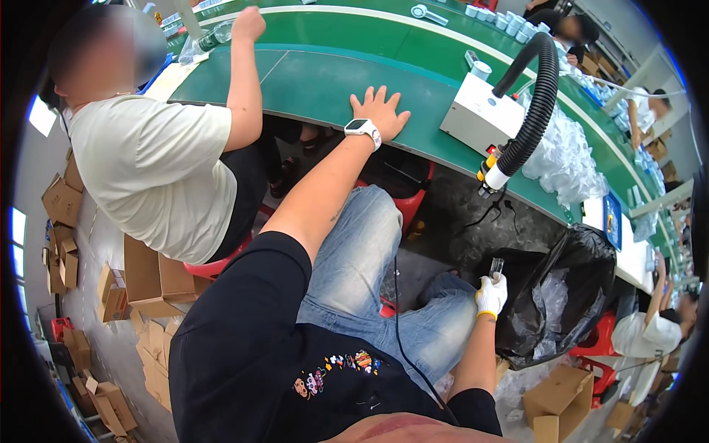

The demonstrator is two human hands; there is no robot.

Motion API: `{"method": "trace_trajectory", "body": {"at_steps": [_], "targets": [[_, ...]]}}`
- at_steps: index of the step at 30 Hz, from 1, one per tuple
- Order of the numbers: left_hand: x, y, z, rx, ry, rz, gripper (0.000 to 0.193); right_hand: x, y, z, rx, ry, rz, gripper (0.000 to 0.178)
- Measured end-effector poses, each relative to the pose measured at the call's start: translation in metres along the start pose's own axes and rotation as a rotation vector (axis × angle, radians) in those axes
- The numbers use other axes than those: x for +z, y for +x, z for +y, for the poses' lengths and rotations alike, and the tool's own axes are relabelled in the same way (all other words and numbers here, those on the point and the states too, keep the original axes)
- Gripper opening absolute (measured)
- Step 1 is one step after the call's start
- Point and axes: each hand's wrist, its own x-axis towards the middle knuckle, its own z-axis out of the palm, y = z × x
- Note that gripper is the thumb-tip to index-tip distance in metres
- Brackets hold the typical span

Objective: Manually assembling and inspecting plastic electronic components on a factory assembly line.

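Observation:
My left hand (379, 115) lies flat on the green worktable (317, 85), fingers spread, holding nothing. A white watch (362, 130) is on its wrist. My right hand (491, 295) wears a white glove with a yellow cuff edge and is low by my knee, beside a black bin bag (528, 295). Its fingers are closed round a small shiny piece (497, 266), partly clear and partly dark, that sticks up from the grip. The kind of piece is too small to tell, and its lower end is hidden in the glove.
A white box-shaped machine (480, 114) with a black corrugated hose (546, 81) stands on the table, right of my left hand. Beyond it is a heap of clear plastic bags (565, 159). A co-worker (155, 170) sits close on the left. Cardboard boxes (151, 277) lie on the floor.

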Motion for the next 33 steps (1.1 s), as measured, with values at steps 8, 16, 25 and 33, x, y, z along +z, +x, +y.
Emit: {"method": "trace_trajectory", "body": {"at_steps": [8, 16, 25, 33], "targets": [[0.002, 0.004, 0.004, -0.010, 0.018, 0.007, 0.071, 0.007, 0.003, 0.008, -0.016, 0.042, 0.048, 0.038], [-0.001, 0.002, -0.002, -0.028, 0.040, 0.011, 0.073, 0.003, 0.000, 0.004, -0.004, 0.014, 0.020, 0.039], [0.012, 0.011, -0.004, 0.001, 0.080, 0.077, 0.070, 0.000, -0.005, -0.009, -0.024, -0.088, 0.062, 0.047], [0.013, 0.011, -0.002, 0.014, 0.131, 0.014, 0.068, 0.004, -0.019, -0.035, -0.027, -0.148, 0.020, 0.045]]}}
